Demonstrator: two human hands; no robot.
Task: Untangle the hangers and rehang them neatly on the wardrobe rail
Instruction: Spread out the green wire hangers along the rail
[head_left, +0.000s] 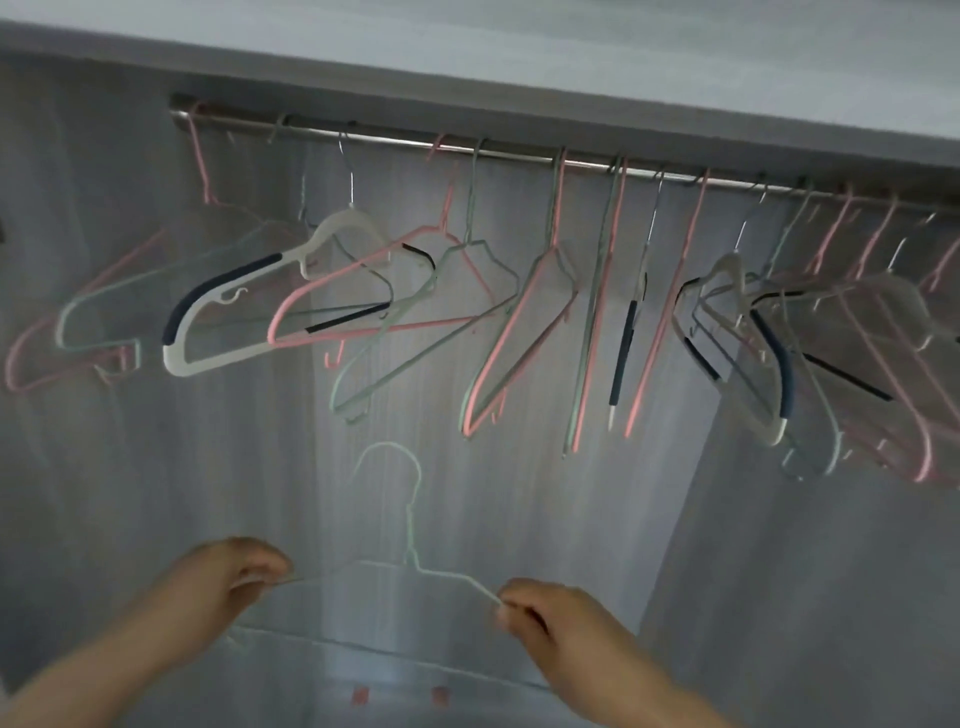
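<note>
A pale green wire hanger (410, 540) is held upright below the rail, hook pointing up. My left hand (234, 571) pinches its left shoulder and my right hand (545, 608) pinches its right shoulder. Above, a metal wardrobe rail (519, 153) runs from upper left down to the right. Several pink, green and white hangers hang from it at mixed angles. A white hanger with dark blue grips (234, 301) and a pink hanger (363, 296) overlap left of centre. A dense tangled bunch (810, 353) hangs at the right.
The grey wardrobe back wall (519, 493) lies behind everything, and a shelf (519, 52) sits just above the rail. Two small red marks (400, 693) show on the wardrobe floor. A stretch of rail between the hanging hooks at left stays bare.
</note>
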